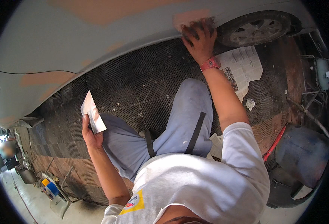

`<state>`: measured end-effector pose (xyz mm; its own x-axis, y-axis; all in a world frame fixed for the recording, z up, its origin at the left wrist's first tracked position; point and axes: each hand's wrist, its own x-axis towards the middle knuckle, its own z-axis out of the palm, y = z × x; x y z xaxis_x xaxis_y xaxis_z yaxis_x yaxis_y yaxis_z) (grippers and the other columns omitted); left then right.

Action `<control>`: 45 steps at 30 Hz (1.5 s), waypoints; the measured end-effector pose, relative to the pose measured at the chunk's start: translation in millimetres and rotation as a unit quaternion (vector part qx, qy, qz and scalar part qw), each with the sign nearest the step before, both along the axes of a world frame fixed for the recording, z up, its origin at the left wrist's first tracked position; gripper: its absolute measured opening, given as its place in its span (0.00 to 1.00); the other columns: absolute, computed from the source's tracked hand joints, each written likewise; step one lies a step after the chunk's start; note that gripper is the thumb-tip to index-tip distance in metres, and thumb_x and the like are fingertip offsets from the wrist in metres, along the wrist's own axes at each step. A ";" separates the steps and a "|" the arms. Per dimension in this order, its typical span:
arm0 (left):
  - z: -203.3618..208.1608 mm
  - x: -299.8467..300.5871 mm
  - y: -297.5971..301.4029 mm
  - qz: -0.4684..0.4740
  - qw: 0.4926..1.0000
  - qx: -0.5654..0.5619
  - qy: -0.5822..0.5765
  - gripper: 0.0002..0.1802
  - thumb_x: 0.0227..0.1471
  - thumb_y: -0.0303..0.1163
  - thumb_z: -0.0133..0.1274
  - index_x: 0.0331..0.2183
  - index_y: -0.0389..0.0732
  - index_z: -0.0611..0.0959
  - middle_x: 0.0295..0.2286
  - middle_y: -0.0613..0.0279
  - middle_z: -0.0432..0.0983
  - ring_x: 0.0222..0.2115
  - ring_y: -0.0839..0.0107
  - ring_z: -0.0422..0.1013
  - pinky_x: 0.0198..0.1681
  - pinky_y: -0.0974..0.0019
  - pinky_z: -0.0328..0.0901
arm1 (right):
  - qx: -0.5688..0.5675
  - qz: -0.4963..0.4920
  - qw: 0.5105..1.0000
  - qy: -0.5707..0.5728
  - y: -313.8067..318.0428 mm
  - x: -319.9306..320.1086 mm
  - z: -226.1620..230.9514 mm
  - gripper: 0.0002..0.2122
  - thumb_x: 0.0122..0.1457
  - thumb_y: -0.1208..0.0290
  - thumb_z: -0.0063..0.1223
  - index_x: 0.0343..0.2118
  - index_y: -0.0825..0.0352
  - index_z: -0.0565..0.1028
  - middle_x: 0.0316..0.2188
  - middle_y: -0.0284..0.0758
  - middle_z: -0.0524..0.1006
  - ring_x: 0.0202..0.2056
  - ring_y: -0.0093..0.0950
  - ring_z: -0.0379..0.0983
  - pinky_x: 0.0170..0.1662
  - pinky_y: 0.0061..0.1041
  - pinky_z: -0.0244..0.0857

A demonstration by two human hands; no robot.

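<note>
At the lower edge of a grey car's body panel [134, 22], my right hand [200, 39] reaches up with fingers spread against the surface. Its fingertips are blackened and rest on a dark smudge at the edge of a pinkish-orange filler patch [183, 18], just left of the wheel [260, 31]. Whether a thin dark pad lies under those fingers cannot be made out. My left hand [92, 136] is closed on a flat, pale, stiff-looking sheet [92, 114], thumb along its edge, held beside my left knee, away from the car.
Black ridged matting [134, 82] covers the floor. Newspaper [243, 69] and a crumpled white scrap [250, 104] lie near my right arm. At right stand a dark blue drum [303, 153] and metal stand legs [308, 115]. A metal-framed seat [60, 201] stands lower left.
</note>
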<state>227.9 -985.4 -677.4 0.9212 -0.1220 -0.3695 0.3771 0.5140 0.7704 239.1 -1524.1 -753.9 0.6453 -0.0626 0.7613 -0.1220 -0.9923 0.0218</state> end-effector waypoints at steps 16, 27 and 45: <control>0.9 2.2 -4.5 -0.006 1.000 0.008 -0.002 0.22 0.67 0.37 0.51 0.56 0.33 0.74 0.47 0.52 0.81 0.46 0.64 0.80 0.49 0.61 0.78 | 0.043 -0.012 0.999 -0.001 36.0 1.0 36.7 0.27 0.51 0.54 0.68 0.57 0.36 0.77 0.59 0.27 0.69 0.70 0.46 0.52 0.60 0.65 0.48; 2.7 -1.9 -1.6 0.000 1.000 0.016 -0.006 0.24 0.68 0.38 0.51 0.57 0.32 0.74 0.47 0.51 0.81 0.46 0.63 0.80 0.49 0.61 0.78 | 0.056 -0.029 0.998 -0.018 17.2 -20.8 25.7 0.26 0.52 0.54 0.68 0.57 0.35 0.78 0.60 0.26 0.68 0.70 0.46 0.52 0.60 0.67 0.46; 1.9 -1.4 -3.5 0.020 1.000 -0.005 0.007 0.23 0.68 0.37 0.51 0.57 0.32 0.74 0.48 0.51 0.80 0.46 0.64 0.80 0.49 0.62 0.78 | 0.059 -0.023 0.998 0.009 19.1 -23.7 14.9 0.27 0.51 0.55 0.69 0.57 0.37 0.77 0.59 0.29 0.68 0.70 0.47 0.52 0.63 0.69 0.42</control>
<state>226.5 -988.9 -675.6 0.9200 -0.0894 -0.3817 0.3675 0.5358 0.7602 215.4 -1505.1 -739.0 0.6530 -0.1817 0.7353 -0.1681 -0.9814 -0.0932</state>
